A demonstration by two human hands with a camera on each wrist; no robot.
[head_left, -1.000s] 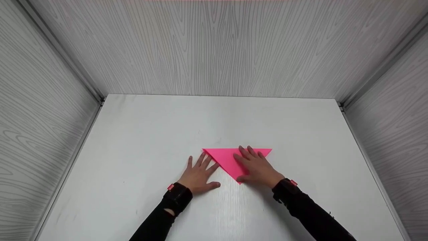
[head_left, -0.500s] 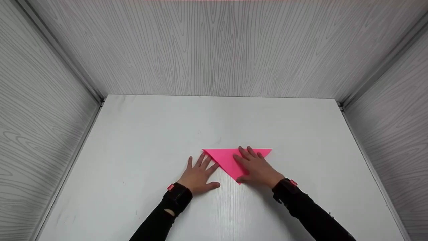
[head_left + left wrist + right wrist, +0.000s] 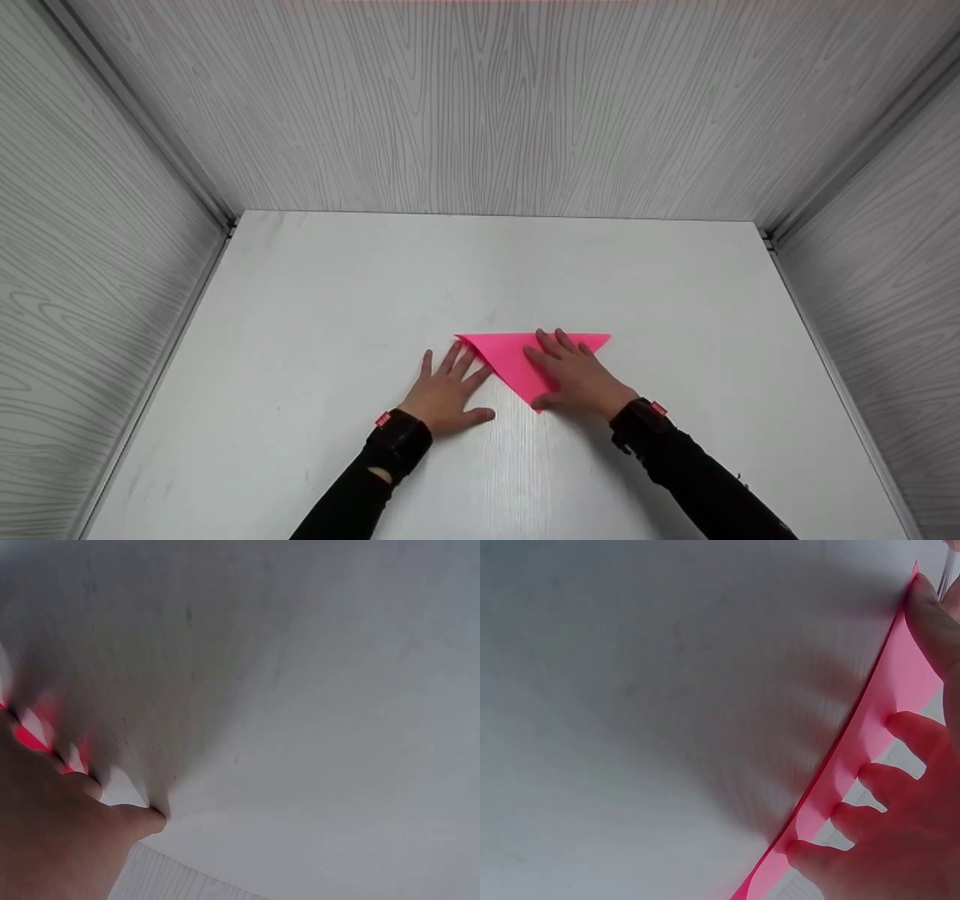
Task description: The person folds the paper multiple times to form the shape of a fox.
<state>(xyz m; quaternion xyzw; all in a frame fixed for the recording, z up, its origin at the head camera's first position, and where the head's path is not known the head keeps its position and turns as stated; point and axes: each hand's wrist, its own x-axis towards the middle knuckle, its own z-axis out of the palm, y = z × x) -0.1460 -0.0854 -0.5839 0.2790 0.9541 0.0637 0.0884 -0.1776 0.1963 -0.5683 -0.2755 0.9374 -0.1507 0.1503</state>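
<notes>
A pink sheet of paper, folded into a triangle, lies on the white table with its long edge away from me and one corner toward me. My right hand rests on its right part, fingers spread and the thumb by the near corner. In the right wrist view the fingertips touch the pink paper, whose edge lifts slightly. My left hand lies spread beside the left slanting edge, fingertips at or just under it. The left wrist view shows the thumb of the left hand on the table, with bits of pink between the fingers.
The white table bears faint scuffs. A grey wood-grain panel stands along its back edge. Similar side panels, a left one and a right one, bound it.
The paper's left slanting edge looks slightly more raised by my left fingertips. Both hands stay practically in place.
</notes>
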